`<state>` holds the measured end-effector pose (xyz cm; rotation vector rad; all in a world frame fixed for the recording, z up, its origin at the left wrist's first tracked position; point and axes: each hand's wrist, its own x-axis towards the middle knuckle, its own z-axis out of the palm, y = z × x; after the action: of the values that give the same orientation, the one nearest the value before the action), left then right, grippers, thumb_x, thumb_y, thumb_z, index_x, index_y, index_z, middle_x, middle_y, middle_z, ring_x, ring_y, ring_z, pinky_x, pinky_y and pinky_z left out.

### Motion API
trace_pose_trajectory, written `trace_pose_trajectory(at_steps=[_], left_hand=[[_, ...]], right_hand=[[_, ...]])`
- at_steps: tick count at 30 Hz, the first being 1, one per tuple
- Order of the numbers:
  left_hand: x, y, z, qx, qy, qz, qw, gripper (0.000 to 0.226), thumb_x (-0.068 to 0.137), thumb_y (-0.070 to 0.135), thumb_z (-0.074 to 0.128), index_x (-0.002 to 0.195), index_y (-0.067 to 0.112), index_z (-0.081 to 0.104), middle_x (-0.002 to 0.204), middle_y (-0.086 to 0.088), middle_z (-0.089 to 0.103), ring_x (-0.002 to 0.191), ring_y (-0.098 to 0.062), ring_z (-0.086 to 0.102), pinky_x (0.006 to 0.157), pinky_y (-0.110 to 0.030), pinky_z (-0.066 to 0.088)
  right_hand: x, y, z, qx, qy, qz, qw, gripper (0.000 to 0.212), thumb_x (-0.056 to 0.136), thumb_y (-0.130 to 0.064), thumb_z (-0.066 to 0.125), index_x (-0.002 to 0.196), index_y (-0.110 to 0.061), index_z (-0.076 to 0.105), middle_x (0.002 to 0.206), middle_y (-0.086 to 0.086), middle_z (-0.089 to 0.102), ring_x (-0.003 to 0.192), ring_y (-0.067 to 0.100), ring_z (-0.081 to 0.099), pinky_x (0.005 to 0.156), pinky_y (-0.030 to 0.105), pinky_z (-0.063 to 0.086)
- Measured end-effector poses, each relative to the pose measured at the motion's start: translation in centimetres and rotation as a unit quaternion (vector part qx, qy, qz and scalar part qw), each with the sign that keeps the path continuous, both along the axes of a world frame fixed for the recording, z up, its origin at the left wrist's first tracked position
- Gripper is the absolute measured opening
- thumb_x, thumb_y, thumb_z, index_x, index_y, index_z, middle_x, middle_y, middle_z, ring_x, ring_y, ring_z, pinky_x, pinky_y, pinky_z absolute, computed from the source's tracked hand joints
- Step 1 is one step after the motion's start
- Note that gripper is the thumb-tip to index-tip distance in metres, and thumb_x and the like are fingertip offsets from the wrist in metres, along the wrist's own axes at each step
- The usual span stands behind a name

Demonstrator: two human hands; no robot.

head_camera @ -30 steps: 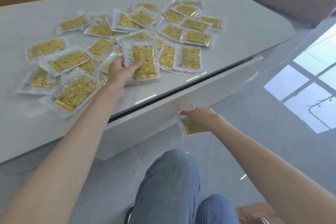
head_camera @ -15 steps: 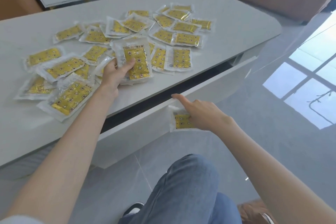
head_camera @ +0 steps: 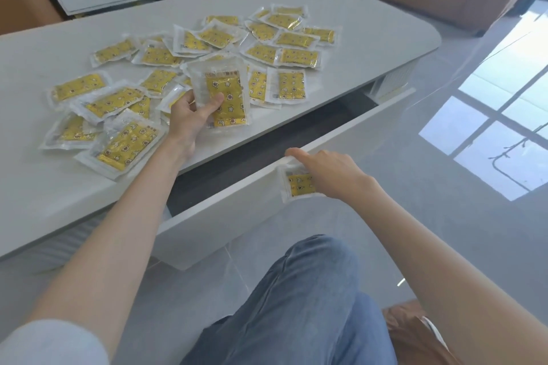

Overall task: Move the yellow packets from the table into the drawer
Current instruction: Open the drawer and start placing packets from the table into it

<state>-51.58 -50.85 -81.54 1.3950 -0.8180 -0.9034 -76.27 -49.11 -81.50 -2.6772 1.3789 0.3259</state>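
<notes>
- Yellow-filled clear plastic packet (head_camera: 226, 98), printed with small stars, moons and flower shapes, is gripped in the left hand (head_camera: 189, 115). The thumb lies across its face and the fingers are curled behind it, so it is lifted off the glossy white table (head_camera: 370, 35).
- Its long axis runs away from the person, leaning a little to the right. The open white drawer (head_camera: 237, 210) lies just nearer and to the right of it, below the table's edge. The dark slot runs along that edge from lower left to upper right.
- A second clear packet with yellow contents (head_camera: 298, 185) is held under the right hand (head_camera: 332, 175). It hangs outside the drawer front, just below the rim. The index finger stretches out onto the rim, and the thumb is hidden.
- By my reading, the right hand is nearer the opening. Its packet has to go up and over the rim, while the left hand's packet has to come toward the person and down.
- The many loose yellow packets (head_camera: 296, 56) lie spread and overlapping on the tabletop, beyond and to the left of the drawer, pointing every way.
- A strip of print runs across the top of the left hand's packet and small labels show on others, but all are too blurred to read. No brand can be made out.
</notes>
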Motion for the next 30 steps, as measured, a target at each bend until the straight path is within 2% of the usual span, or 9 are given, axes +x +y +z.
trace_pose_trajectory(at_steps=[5, 9, 11, 14, 17, 22, 25, 28, 30], left_hand=[[-1.8, 1.2, 0.4, -0.010, -0.002, -0.031, 0.999, 0.023, 0.082, 0.020, 0.072, 0.104, 0.017, 0.064, 0.099, 0.003, 0.069, 0.089, -0.011, 0.067, 0.070, -0.019, 0.055], [-3.3, 2.1, 0.8, 0.006, -0.032, -0.064, 0.997, 0.017, 0.079, 0.024, 0.074, 0.093, 0.025, 0.065, 0.100, 0.002, 0.070, 0.095, -0.016, 0.068, 0.071, -0.021, 0.054], [-3.9, 2.4, 0.8, 0.019, -0.037, -0.065, 0.997, 0.015, 0.078, 0.025, 0.075, 0.090, 0.025, 0.066, 0.098, 0.001, 0.071, 0.094, -0.017, 0.068, 0.076, -0.027, 0.055], [-4.4, 3.1, 0.7, 0.024, -0.052, -0.063, 0.996, 0.014, 0.078, 0.024, 0.075, 0.088, 0.024, 0.065, 0.091, 0.004, 0.070, 0.083, -0.008, 0.069, 0.069, -0.021, 0.055], [-4.4, 3.9, 0.6, 0.031, -0.063, -0.050, 0.996, 0.012, 0.080, 0.023, 0.073, 0.087, 0.024, 0.064, 0.084, 0.008, 0.068, 0.065, 0.006, 0.066, 0.055, -0.009, 0.049], [-2.8, 6.1, 0.5, 0.046, -0.084, 0.006, 0.995, 0.011, 0.082, 0.021, 0.072, 0.088, 0.022, 0.062, 0.084, 0.011, 0.065, 0.072, 0.004, 0.062, 0.056, -0.006, 0.048], [-1.8, 8.1, -0.3, 0.076, -0.097, 0.010, 0.992, 0.018, 0.083, 0.023, 0.071, 0.098, 0.017, 0.063, 0.088, 0.009, 0.067, 0.079, -0.003, 0.064, 0.060, -0.013, 0.050], [-1.3, 9.6, -1.3, 0.107, -0.111, 0.008, 0.988, 0.027, 0.082, 0.024, 0.071, 0.106, 0.014, 0.063, 0.093, 0.005, 0.069, 0.082, -0.005, 0.066, 0.067, -0.018, 0.053], [-1.4, 10.2, -1.7, 0.114, -0.136, 0.007, 0.984, 0.027, 0.082, 0.025, 0.072, 0.105, 0.015, 0.064, 0.096, 0.003, 0.070, 0.087, -0.009, 0.067, 0.077, -0.027, 0.054]], right_hand=[[-1.8, 1.5, 0.9, -0.003, 0.014, -0.006, 1.000, 0.059, 0.093, -0.017, 0.056, 0.142, -0.036, 0.029, 0.122, 0.003, 0.058, 0.095, 0.021, 0.059, 0.065, 0.025, 0.038], [-2.6, 1.8, 1.4, 0.049, 0.015, -0.027, 0.998, 0.053, 0.092, -0.015, 0.052, 0.137, -0.040, 0.039, 0.121, -0.003, 0.057, 0.093, 0.018, 0.054, 0.054, 0.019, 0.032], [-2.5, 1.6, 1.8, 0.089, 0.013, -0.037, 0.995, 0.052, 0.090, -0.015, 0.056, 0.136, -0.037, 0.045, 0.119, -0.003, 0.058, 0.097, 0.018, 0.057, 0.057, 0.021, 0.039], [-2.4, 1.1, 3.3, 0.159, -0.055, -0.058, 0.984, 0.041, 0.085, -0.020, 0.064, 0.124, -0.028, 0.055, 0.108, -0.004, 0.060, 0.095, 0.019, 0.060, 0.075, 0.030, 0.051], [-2.3, 0.5, 4.9, 0.191, -0.152, -0.064, 0.968, 0.028, 0.086, -0.021, 0.064, 0.112, -0.027, 0.055, 0.101, -0.007, 0.060, 0.091, 0.015, 0.062, 0.069, 0.023, 0.049], [-0.7, -1.1, 3.5, 0.190, -0.242, -0.111, 0.945, 0.034, 0.087, -0.020, 0.063, 0.118, -0.023, 0.051, 0.105, -0.004, 0.061, 0.088, 0.017, 0.062, 0.068, 0.023, 0.052], [0.9, -2.4, 1.6, 0.227, -0.281, -0.154, 0.920, 0.045, 0.087, -0.022, 0.063, 0.129, -0.019, 0.047, 0.115, 0.001, 0.059, 0.096, 0.018, 0.061, 0.080, 0.032, 0.055], [2.4, -2.8, 0.0, 0.327, -0.335, -0.215, 0.857, 0.046, 0.087, -0.023, 0.066, 0.129, -0.020, 0.048, 0.119, 0.000, 0.060, 0.100, 0.017, 0.062, 0.085, 0.032, 0.054], [3.1, -2.7, -1.1, 0.331, -0.314, -0.221, 0.862, 0.044, 0.087, -0.020, 0.064, 0.128, -0.019, 0.047, 0.120, 0.002, 0.059, 0.103, 0.019, 0.061, 0.087, 0.034, 0.053]])
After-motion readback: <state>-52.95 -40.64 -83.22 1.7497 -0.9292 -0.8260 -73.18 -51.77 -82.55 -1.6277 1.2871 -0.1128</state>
